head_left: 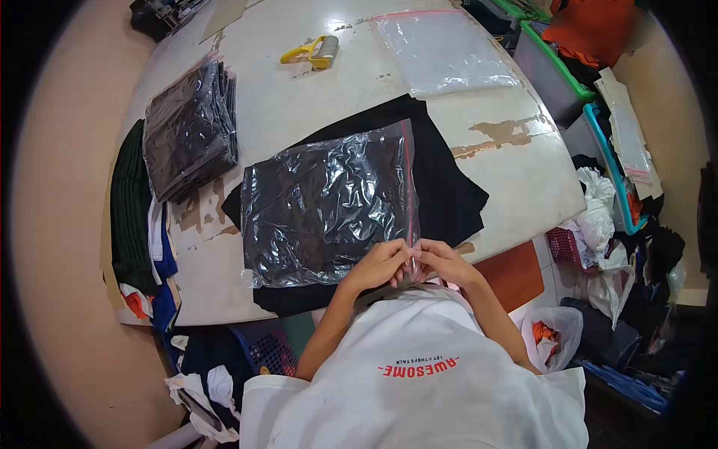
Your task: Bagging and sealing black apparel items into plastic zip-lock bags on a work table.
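Clear crinkly plastic zip bag w/ a folded black garment inside (pixel 325 202) lies at frame centre on the worn white table (pixel 516 187), on top of a loose black cloth (pixel 449 194). Left hand (pixel 378 263) & right hand (pixel 443 260) meet at the bag's lower right corner, fingertips pinched shut on the red-striped seal edge; bag body stretches up and left from the grip. Looks light, soft, floppy; film prob slippery, so best held at the stiffer seal strip or corners. Upper left: stack of packed black bags (pixel 191 127). Top centre: yellow-handled roller tool (pixel 314 51). Upper right: empty clear bags (pixel 441 49). Green-rimmed bins (pixel 553 75) at right edge.
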`<control>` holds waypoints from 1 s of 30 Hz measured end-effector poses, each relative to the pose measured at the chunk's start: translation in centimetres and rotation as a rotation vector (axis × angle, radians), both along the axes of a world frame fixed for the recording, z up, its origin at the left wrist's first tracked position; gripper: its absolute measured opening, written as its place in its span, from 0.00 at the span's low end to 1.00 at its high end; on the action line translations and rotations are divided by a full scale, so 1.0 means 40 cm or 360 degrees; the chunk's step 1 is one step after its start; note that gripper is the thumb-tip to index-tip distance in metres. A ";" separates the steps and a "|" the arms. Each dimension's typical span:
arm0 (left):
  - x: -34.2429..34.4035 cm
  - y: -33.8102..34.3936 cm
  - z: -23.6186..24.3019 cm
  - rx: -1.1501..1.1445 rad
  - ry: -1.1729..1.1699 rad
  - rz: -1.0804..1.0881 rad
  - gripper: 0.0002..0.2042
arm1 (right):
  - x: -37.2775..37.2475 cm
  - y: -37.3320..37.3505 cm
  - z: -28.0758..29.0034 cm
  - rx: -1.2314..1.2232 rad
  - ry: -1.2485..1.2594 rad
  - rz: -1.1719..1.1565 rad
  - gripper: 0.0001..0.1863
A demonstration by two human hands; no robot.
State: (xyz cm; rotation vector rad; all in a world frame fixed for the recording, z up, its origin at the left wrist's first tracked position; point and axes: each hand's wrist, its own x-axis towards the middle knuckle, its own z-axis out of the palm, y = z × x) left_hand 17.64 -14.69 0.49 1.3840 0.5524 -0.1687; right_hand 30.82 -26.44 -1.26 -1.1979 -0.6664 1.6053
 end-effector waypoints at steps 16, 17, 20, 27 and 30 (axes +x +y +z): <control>-0.024 0.071 0.038 -0.0533 -0.0298 0.0372 0.15 | 0.001 0.122 0.056 0.0223 0.0529 0.0211 0.11; -0.026 0.078 0.030 -0.0571 -0.0325 0.0360 0.15 | 0.002 0.129 0.057 0.0217 0.0597 0.0213 0.12; -0.008 0.088 0.059 -0.0691 -0.0298 0.0386 0.11 | 0.012 0.142 0.055 0.0186 0.0544 0.0220 0.12; 0.030 0.089 0.074 -0.0076 -0.0245 0.0278 0.09 | 0.048 0.123 0.043 0.0187 0.0330 0.0154 0.09; 0.034 0.085 0.069 0.0242 -0.0137 0.0179 0.10 | 0.058 0.108 0.034 0.0062 0.0183 0.0119 0.06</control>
